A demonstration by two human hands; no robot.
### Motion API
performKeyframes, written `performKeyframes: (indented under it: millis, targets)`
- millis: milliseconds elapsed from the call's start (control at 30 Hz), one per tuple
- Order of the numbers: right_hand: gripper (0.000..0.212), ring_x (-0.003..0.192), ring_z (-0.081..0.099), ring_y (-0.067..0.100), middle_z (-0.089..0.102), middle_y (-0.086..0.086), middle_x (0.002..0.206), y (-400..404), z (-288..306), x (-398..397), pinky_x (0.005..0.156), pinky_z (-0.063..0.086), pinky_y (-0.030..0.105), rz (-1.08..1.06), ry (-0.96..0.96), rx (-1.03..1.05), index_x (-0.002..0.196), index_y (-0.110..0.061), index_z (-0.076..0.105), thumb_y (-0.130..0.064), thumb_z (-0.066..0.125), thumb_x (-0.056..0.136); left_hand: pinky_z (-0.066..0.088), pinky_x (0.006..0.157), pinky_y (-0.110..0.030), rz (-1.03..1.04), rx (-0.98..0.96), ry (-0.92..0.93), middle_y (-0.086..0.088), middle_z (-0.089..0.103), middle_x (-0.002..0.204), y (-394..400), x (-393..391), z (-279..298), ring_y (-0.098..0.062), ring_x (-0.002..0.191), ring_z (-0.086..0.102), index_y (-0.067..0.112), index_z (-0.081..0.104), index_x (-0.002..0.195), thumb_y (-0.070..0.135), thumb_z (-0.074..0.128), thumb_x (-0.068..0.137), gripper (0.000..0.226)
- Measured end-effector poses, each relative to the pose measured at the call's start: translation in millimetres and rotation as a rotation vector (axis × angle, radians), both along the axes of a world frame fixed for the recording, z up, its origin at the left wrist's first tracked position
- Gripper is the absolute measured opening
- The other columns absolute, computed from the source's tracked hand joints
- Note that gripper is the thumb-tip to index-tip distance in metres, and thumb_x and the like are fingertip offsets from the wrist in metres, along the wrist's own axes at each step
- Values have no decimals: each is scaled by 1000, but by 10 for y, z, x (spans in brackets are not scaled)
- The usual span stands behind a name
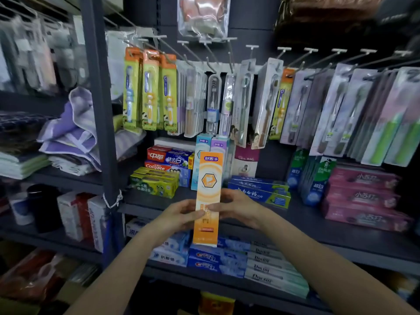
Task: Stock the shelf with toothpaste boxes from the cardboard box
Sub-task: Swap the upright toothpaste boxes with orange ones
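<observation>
The person is holding one orange toothpaste box (208,196) upright at centre frame, in front of the middle shelf (302,220). The left hand (181,215) is pinching the box's left edge, thumb lying across the printed face below the middle. The right hand (236,206) is gripping the right edge at about the same height, fingers curling behind — both grips narrow, closed on the carton.

Handling, as judged: a long, thin cardboard carton, light, stiff along its length but liable to dent if squeezed on the broad faces. The glossy print is probably a little slick. The long edges near the middle, where the hands are now, are looking like the safest hold; the end flaps are the weak points.

Behind the box, a pale blue box (201,160) and a lilac box (219,155) bearing the same logo are standing upright — likely the destination row. Stacked green boxes (154,181) are lying centre left, blue flat boxes (259,189) just right of centre. The cardboard supply box is not clearly identifiable in this view.
</observation>
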State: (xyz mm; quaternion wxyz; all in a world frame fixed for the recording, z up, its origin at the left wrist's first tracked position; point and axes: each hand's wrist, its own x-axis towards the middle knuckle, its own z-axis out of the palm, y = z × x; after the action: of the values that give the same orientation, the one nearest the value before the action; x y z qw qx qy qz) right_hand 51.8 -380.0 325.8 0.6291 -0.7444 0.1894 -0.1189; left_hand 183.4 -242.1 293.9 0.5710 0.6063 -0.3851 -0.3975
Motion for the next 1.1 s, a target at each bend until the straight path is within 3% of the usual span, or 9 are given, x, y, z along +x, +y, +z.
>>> performKeyframes:
  millis: [200,300,433,600,667,867,967,1100]
  targets:
    - [36,99,63,15,64,3,109,-213,26,294,82,56,28,-17,-11,-76,110,-14,58,-5,72,78,48,96,-40,57,-3,-100,-2,65,116,-200,244,11,-17,106,62,18,57,116,19,64,86,31]
    - [44,96,63,16,62,8,109,-361,63,466,77,56,24,-50,-12,-122,116,-5,54,-4,74,77,51,90,-34,96,-18,-91,-3,63,118,-324,376,16,-16,105,62,16,56,118,17,62,87,32]
    - [46,110,60,24,60,15,122,-525,58,689,90,53,33,-57,12,-152,121,-2,52,-10,71,81,51,79,-24,131,-33,-43,-1,64,116,-455,536,11,-14,105,61,16,56,120,16,58,90,30]
    - [34,113,56,18,59,1,123,-621,-42,747,89,50,30,108,181,-181,115,-17,53,-17,67,85,51,79,-24,144,-84,43,-4,65,114,-587,701,5,-17,105,62,15,58,116,14,56,90,26]
    - [35,109,58,17,60,5,123,-645,-141,744,83,53,26,127,228,-186,116,-17,52,-12,67,85,50,77,-23,148,-79,39,-3,66,113,-639,745,8,-17,105,62,16,58,116,15,56,90,26]
    - [43,103,60,15,65,5,119,-703,-378,945,82,50,24,-152,156,-346,118,-10,60,-18,74,79,45,99,-40,188,-13,-109,-3,59,125,-903,814,-42,-20,115,55,22,53,124,14,58,89,36]
    - [44,104,60,17,63,7,120,-709,-477,1099,78,48,21,-282,150,-412,121,-11,59,-17,73,80,44,93,-34,292,40,-197,-4,55,126,-1089,805,-60,-22,118,50,18,45,135,11,53,93,44]
    - [42,107,61,21,65,9,116,-763,-548,1315,82,47,25,-351,194,-548,118,-9,62,-28,71,82,47,92,-39,408,76,-292,-9,59,121,-1243,852,-147,-25,110,54,13,52,127,9,49,94,33]
